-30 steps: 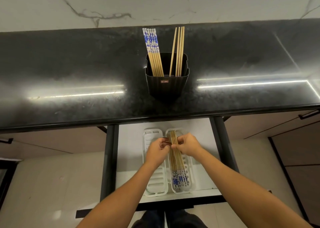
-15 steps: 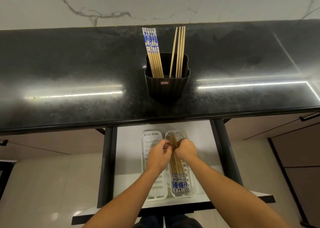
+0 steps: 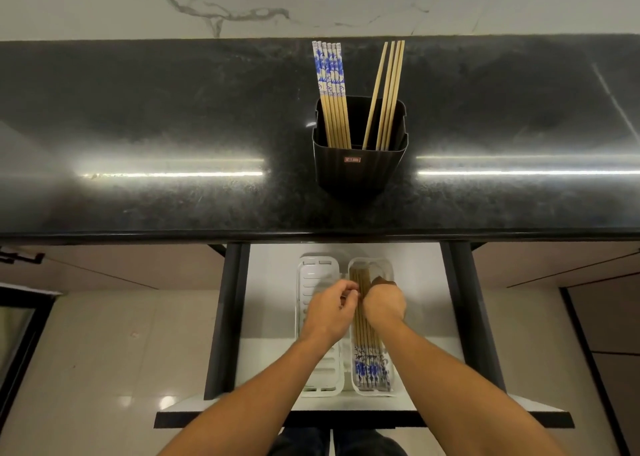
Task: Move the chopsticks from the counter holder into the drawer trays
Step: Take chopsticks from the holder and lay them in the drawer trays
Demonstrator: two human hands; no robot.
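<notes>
A black holder (image 3: 360,164) stands on the dark counter (image 3: 173,126). It contains several blue-patterned chopsticks (image 3: 330,91) on its left and plain wooden chopsticks (image 3: 389,91) on its right. Below, the open drawer (image 3: 270,317) carries two white trays. The left tray (image 3: 317,270) has nothing in it. The right tray (image 3: 386,270) holds a bundle of blue-patterned chopsticks (image 3: 370,369), patterned ends toward me. My left hand (image 3: 332,311) pinches the bundle from the left. My right hand (image 3: 384,303) is curled over it from the right, hiding its middle.
The counter's front edge (image 3: 311,237) overhangs the far end of the drawer. Dark drawer rails (image 3: 228,317) run along both sides, and the drawer front (image 3: 346,417) is nearest me. Closed cabinet fronts (image 3: 554,265) flank the drawer, above a pale floor (image 3: 104,369).
Both hands have slid a little toward the far end of the right tray, staying on the bundle. The bundle now lies straighter along the tray. The holder's chopsticks are unchanged.
</notes>
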